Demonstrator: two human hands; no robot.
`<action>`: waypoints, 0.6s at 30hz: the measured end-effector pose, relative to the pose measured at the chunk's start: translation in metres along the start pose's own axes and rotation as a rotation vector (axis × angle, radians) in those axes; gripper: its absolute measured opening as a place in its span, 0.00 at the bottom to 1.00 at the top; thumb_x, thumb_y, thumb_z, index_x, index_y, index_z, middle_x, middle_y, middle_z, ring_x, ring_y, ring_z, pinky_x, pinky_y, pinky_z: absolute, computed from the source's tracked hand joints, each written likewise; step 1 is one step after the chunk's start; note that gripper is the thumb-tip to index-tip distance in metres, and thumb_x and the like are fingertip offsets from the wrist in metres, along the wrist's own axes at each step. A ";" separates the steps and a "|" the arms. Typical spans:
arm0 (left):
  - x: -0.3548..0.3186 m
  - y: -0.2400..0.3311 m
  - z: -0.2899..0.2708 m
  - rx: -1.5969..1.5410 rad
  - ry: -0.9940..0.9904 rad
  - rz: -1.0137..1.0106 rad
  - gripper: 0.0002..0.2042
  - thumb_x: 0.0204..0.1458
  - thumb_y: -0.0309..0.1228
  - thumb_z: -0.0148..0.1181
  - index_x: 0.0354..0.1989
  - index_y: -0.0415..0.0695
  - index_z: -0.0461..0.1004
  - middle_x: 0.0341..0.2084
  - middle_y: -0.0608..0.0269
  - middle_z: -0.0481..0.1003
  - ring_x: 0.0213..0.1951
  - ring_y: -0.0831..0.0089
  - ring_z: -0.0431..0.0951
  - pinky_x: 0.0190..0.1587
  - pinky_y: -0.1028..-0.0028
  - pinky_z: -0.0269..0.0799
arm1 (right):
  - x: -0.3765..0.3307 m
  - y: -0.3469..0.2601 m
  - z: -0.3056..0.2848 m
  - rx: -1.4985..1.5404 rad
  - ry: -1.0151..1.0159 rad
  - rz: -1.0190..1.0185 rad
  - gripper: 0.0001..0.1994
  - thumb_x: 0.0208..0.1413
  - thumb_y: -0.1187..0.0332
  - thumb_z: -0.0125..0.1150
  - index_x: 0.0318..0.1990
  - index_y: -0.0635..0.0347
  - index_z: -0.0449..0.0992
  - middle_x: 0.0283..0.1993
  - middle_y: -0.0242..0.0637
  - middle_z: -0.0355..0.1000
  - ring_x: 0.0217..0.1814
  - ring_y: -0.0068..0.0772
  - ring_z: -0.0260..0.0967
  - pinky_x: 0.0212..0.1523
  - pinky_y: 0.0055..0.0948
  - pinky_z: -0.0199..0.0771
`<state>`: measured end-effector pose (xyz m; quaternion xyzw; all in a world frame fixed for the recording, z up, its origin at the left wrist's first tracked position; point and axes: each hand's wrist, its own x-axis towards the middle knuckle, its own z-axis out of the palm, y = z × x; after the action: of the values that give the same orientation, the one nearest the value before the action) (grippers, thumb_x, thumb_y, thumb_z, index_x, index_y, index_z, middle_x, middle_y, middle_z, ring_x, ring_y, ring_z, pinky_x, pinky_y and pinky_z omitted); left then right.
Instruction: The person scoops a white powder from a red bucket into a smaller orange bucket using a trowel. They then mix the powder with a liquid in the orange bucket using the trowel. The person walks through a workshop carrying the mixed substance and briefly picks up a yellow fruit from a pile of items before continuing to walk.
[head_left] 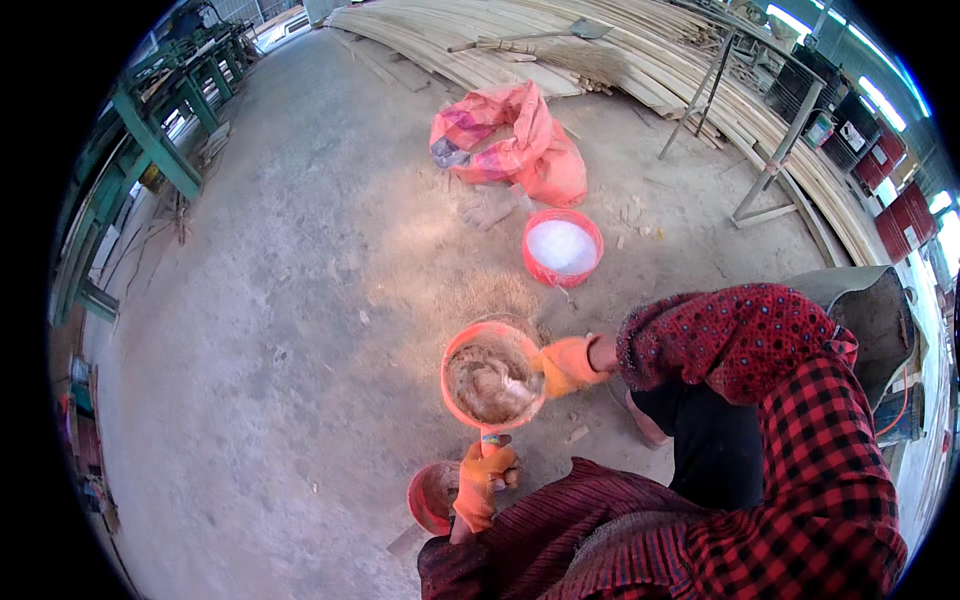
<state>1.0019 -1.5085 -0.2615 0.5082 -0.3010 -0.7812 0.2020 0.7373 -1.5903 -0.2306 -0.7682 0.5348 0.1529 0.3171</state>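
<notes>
An orange plastic dipper holds a brown, paste-like mix with a pale swirl on its right side. My left hand, in an orange glove, is wrapped round the dipper's short handle. At the right side of the rim is my right hand, also gloved in orange, with its fingers closed. Whatever it grips is hidden or blurred against the mix. Partly behind my left hand stands a red bowl with brown residue inside. Farther off, a red bucket contains white powder.
A crumpled pink sack lies beyond the bucket. Long wooden boards cover the floor at the back, with a broom on them. A metal frame stands at right, near red drums. Green machinery lines the left.
</notes>
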 end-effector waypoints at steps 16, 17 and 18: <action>-0.007 0.011 0.021 0.011 -0.048 -0.039 0.23 0.49 0.28 0.61 0.53 0.32 0.65 0.26 0.61 0.71 0.21 0.73 0.70 0.22 0.72 0.64 | 0.003 -0.005 -0.017 -0.627 0.300 -0.443 0.09 0.46 0.68 0.62 0.37 0.54 0.79 0.32 0.39 0.79 0.36 0.48 0.79 0.31 0.46 0.76; -0.006 0.013 0.019 0.009 -0.050 -0.035 0.23 0.48 0.28 0.61 0.53 0.32 0.65 0.26 0.60 0.71 0.21 0.72 0.70 0.22 0.71 0.65 | -0.003 -0.011 -0.008 -0.668 0.374 -0.539 0.08 0.45 0.69 0.63 0.35 0.53 0.81 0.32 0.38 0.79 0.36 0.47 0.79 0.32 0.46 0.76; -0.004 0.014 0.018 0.009 -0.054 -0.031 0.24 0.48 0.27 0.61 0.53 0.32 0.64 0.27 0.59 0.71 0.21 0.72 0.69 0.22 0.71 0.65 | -0.005 -0.015 -0.002 -0.681 0.320 -0.583 0.07 0.45 0.68 0.62 0.34 0.52 0.81 0.32 0.37 0.79 0.36 0.47 0.79 0.32 0.45 0.76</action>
<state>0.9876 -1.5118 -0.2437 0.4925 -0.3018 -0.7963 0.1796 0.7490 -1.5849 -0.2211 -0.9604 0.2584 0.1038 -0.0094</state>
